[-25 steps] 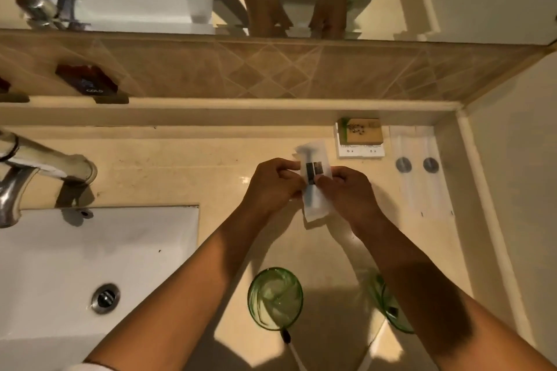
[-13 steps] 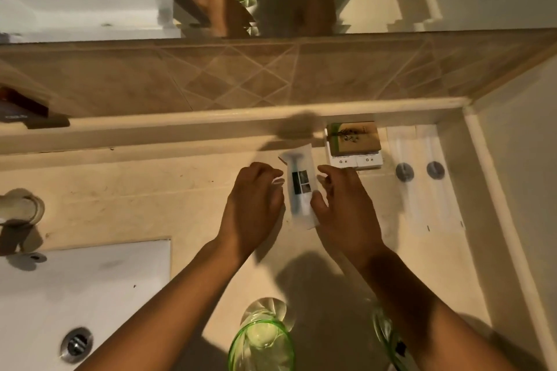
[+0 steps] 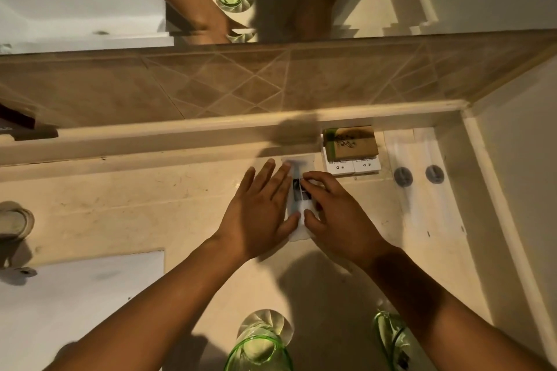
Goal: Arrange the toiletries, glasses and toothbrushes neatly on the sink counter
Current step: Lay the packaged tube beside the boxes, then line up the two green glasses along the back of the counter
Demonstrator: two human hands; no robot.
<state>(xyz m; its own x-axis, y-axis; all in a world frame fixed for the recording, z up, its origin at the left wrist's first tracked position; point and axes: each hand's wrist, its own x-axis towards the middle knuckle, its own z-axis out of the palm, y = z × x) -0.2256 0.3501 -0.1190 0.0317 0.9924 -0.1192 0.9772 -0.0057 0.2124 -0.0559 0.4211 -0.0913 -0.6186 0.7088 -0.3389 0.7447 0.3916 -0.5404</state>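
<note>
A clear plastic-wrapped toiletry packet (image 3: 297,193) with a dark label lies flat on the beige counter (image 3: 135,205), just in front of the back ledge. My left hand (image 3: 259,211) rests flat beside its left edge, fingers spread, thumb touching the wrapper. The fingertips and thumb of my right hand (image 3: 340,217) are curled onto the packet from the right. Two green glasses stand near the front edge, one (image 3: 259,346) between my forearms, the other (image 3: 391,340) partly hidden under my right forearm.
Small boxes (image 3: 351,147) are stacked against the ledge to the right of the packet. Beyond them lie flat clear sachets with grey discs (image 3: 419,178), close to the side wall. The white basin (image 3: 75,295) and the tap (image 3: 15,220) are at the left.
The packet went from held up between both hands to lying flat on the counter nearer the ledge. My left hand has flattened beside it. The view shifted right and forward.
</note>
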